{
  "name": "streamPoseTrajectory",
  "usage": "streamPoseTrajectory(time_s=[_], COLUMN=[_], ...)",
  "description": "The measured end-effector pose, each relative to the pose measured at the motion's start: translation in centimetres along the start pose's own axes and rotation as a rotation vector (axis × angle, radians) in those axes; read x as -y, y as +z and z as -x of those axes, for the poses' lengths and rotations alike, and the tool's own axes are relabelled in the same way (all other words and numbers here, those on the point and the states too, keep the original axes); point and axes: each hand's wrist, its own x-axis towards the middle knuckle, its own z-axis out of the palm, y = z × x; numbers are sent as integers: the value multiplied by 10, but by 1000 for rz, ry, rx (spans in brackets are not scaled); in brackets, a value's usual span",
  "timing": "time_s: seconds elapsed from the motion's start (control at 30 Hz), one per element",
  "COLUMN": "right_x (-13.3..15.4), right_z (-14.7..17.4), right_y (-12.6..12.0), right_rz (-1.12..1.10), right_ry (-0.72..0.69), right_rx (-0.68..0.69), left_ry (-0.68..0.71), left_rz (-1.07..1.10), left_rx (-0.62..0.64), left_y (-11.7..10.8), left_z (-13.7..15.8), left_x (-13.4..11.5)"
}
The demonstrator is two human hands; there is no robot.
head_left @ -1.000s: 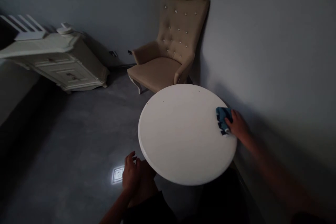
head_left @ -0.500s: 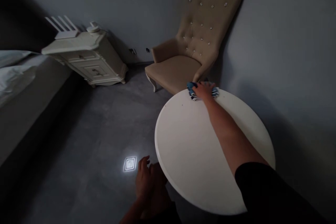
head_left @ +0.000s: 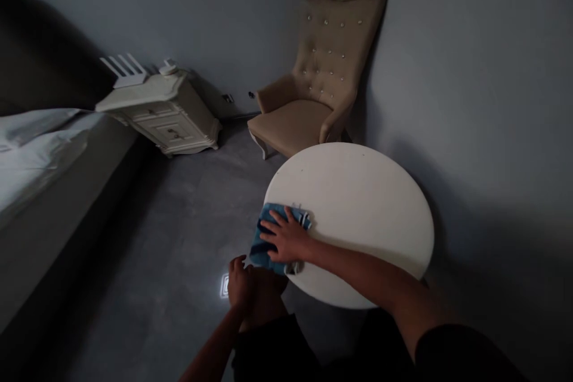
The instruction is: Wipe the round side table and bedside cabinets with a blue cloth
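My right hand point(head_left: 286, 239) lies flat with its fingers spread on a folded blue cloth point(head_left: 264, 233) with dark stripes and a black-and-white edge. It presses the cloth against the left edge of a round white table point(head_left: 358, 203), and part of the cloth hangs past the rim. Lower left, my left hand point(head_left: 239, 283) rests on my bent knee, its fingers loosely bent and apart, holding nothing.
A tan tufted armchair point(head_left: 295, 122) stands close behind the table. A white nightstand point(head_left: 179, 125) bears a router point(head_left: 129, 79). The bed point(head_left: 45, 179) is at the left. Grey wall point(head_left: 483, 101) borders the right side.
My right hand has swept the cloth from the table's far edge towards me and to the left. My left hand stays at my knee. The view has shifted slightly.
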Motion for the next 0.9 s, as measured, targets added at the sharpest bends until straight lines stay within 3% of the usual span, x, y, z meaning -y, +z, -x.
streamPoseTrajectory(time_s=[0.1, 0.17, 0.3, 0.43, 0.53, 0.63, 0.8, 0.9], right_x=[29, 36, 26, -15, -67, -132, -237, -288], right_z=[104, 174, 291, 358, 370, 354, 291, 241], right_y=[5, 8, 19, 20, 2, -32, -107, -146], right_rz=[-63, -73, 60, 265, 303, 287, 189, 114], right_ry=[-15, 82, 440, 804, 999, 1163, 1445, 1515], right_rx=[15, -3, -109, -316, -424, -398, -294, -230], left_ry=[26, 38, 78, 103, 98, 110, 101, 72], left_rz=[-33, -48, -42, -30, -44, -64, -78, -84], left_rx=[1, 15, 58, 83, 95, 116, 139, 155], left_y=[3, 8, 16, 20, 22, 23, 19, 16], left_z=[5, 5, 0, -5, -9, -11, -12, -12], left_x=[0, 0, -3, -7, -8, -7, -10, -12])
